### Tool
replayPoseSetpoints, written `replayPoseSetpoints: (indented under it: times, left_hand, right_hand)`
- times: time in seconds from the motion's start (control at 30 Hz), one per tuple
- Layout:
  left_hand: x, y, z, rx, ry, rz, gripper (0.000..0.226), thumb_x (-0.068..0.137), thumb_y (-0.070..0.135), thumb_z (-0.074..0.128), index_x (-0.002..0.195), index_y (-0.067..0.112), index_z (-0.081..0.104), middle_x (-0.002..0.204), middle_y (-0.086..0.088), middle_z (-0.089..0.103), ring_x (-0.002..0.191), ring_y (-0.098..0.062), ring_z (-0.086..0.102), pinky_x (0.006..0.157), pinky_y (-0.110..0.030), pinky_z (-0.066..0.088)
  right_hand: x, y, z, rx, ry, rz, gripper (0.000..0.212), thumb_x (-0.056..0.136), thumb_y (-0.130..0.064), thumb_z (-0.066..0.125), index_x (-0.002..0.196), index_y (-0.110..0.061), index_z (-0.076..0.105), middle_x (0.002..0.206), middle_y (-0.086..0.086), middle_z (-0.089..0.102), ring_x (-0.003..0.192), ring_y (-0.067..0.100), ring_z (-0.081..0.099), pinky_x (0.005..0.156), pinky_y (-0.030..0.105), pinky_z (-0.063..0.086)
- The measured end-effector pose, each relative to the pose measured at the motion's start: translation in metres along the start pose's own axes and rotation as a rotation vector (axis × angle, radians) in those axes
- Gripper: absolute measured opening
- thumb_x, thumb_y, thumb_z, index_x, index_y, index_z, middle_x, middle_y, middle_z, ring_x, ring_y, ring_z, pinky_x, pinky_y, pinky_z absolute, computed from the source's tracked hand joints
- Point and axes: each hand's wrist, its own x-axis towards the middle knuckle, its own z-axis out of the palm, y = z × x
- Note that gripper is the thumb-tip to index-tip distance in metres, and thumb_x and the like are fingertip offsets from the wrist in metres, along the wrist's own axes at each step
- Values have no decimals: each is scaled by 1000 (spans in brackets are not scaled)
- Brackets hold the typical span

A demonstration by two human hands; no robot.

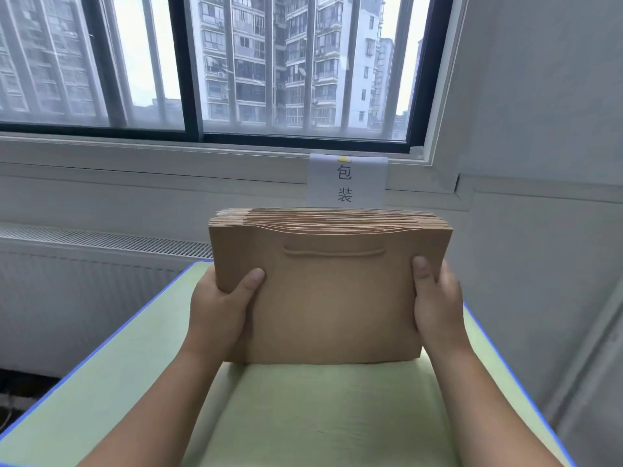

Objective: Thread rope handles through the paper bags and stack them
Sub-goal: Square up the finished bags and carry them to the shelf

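Together left grip [219, 308] and right grip [438, 298] clasp an upright brown paper-bag stack [332, 298] on the green tabletop [320, 419]; a white paper sign [347, 180] reads 包装.

Left hand [217, 310], right hand [438, 298], thumbs in front (fingers hidden)

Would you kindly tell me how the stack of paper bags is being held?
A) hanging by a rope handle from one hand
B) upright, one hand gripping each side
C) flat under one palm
B: the stack of paper bags stands upright, the left hand gripping its left side and the right hand its right side.
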Motion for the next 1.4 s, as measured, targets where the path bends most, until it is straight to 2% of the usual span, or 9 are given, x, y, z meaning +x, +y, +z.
replayPoseSetpoints:
  times: [0.13, 0.23, 0.43, 0.57, 0.7, 0.83, 1.03, 1.23, 1.4]
  left_hand:
    - [-1, -2, -1, 45, -1, -18, 35, 71, 50, 72, 101, 33, 68, 89, 25, 75, 80, 9, 68, 68, -17, 47]
    - [-1, -3, -2, 55, -16, -21, 53, 58, 67, 68, 102, 36, 66, 91, 29, 73, 82, 11, 67, 65, -10, 47]
    - [-4, -8, -4, 29, -20, 11, 56, 63, 66, 68, 109, 33, 66, 98, 24, 75, 87, 8, 69, 66, -7, 48]
    - [-6, -11, -2, 42, 13, 11, 32, 83, 45, 76, 109, 28, 67, 95, 15, 75, 82, 9, 68, 65, -8, 47]
    - [-1, -6, -1, 92, 21, -22, 45, 78, 59, 65, 106, 24, 69, 96, 10, 75, 79, 5, 69, 64, -16, 47]
    - [6, -9, -3, 101, 20, -85, 33, 89, 57, 71, 103, 27, 72, 93, 13, 78, 87, -5, 73, 72, -28, 50]
    - [5, -12, 2, 142, 45, -80, 32, 90, 57, 70, 104, 28, 70, 98, 10, 77, 91, -7, 72, 72, -27, 48]
    - [1, -16, 4, 162, 81, -49, 24, 97, 49, 66, 103, 25, 69, 97, 8, 76, 88, -6, 70, 70, -26, 46]
    - [2, -15, 4, 192, 83, -49, 37, 91, 59, 64, 104, 25, 69, 97, 9, 76, 83, 0, 69, 69, -25, 46]
  right_hand:
    - [-2, 7, -1, -16, -36, 47, 64, 76, -77, 56, 123, -34, 64, 119, -9, 71, 112, 10, 66, 97, 39, 53]
    - [-3, 8, -5, 32, -88, 82, 79, 74, -82, 62, 134, -31, 58, 128, -4, 69, 121, 17, 64, 106, 50, 49]
    - [-8, 10, -6, 3, -93, 84, 89, 70, -89, 59, 139, -33, 54, 131, -9, 67, 124, 14, 62, 109, 53, 46]
    - [-10, 12, -4, -25, -83, 93, 79, 76, -84, 55, 137, -35, 56, 129, -12, 68, 121, 11, 63, 108, 51, 47]
    - [-6, 11, 1, -43, -61, 129, 45, 81, -76, 52, 115, -48, 63, 117, -15, 71, 111, 9, 66, 104, 50, 50]
    - [-1, 13, 2, -49, -63, 150, 59, 79, -79, 52, 121, -40, 64, 118, -12, 72, 113, 14, 67, 104, 53, 50]
    - [0, 22, 1, -109, -64, 155, 71, 71, -93, 49, 116, -41, 64, 116, -10, 72, 111, 18, 67, 103, 55, 49]
    - [2, 24, 1, -149, -53, 136, 45, 88, -68, 46, 111, -34, 64, 111, -9, 72, 105, 14, 67, 100, 48, 51]
    - [4, 27, 1, -162, -52, 113, 46, 88, -69, 46, 111, -33, 64, 113, -7, 72, 106, 16, 66, 99, 45, 51]
